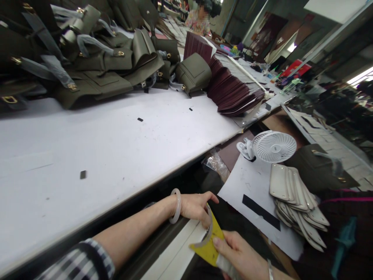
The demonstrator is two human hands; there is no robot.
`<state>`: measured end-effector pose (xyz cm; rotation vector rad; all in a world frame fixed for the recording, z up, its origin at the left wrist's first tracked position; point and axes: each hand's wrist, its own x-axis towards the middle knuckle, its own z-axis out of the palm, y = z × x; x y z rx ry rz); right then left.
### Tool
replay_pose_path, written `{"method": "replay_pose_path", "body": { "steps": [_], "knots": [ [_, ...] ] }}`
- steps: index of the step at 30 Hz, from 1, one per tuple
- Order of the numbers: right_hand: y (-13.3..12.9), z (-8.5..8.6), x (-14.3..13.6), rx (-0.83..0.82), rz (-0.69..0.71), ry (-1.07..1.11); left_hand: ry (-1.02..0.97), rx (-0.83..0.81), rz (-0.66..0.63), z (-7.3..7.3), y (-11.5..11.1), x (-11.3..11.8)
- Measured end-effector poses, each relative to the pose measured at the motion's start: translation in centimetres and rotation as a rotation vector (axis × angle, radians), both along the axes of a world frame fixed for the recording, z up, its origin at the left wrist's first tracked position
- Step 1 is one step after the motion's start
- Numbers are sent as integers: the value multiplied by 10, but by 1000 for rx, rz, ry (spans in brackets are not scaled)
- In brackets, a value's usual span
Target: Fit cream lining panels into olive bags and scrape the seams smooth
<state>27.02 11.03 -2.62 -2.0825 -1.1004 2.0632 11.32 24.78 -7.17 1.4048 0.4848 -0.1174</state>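
My right hand point(237, 252) is closed around a curved yellow piece point(214, 237) with a greyish inner edge; its exact kind is unclear. The thumb presses on its yellow face. At the piece's far upper edge is my left hand point(196, 208), one finger stretched past it and the others bent against its inner curve. A pale bangle point(175, 206) circles the left wrist. Under the hands lies a long white strip point(175, 252) with a dark line along it, bordered by dark material. Something pale shows below my right hand, mostly hidden.
A long white table point(96, 144) carries olive handbags point(99, 81) and stacked maroon sheets point(233, 87). On the right are a white fan point(274, 147), white paper point(244, 182) with a black strip point(260, 212), and cream panels point(294, 198). A person point(198, 21) sits far back.
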Motion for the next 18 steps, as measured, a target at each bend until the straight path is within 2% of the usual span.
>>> {"method": "replay_pose_path", "body": {
  "steps": [7, 13, 15, 18],
  "knots": [
    [0, -7, 1, -21, -6, 28, -44, -105, 84, -6, -3, 1],
    [-1, -11, -17, 38, -73, 74, -163, -324, 211, -3, -7, -5],
    [-5, -14, -25, 52, -105, 72, -169, -332, 243, 2, -7, -10],
    [-12, -19, -36, 94, -130, 70, -104, -226, 313, 14, -12, -16]
  ]
}}
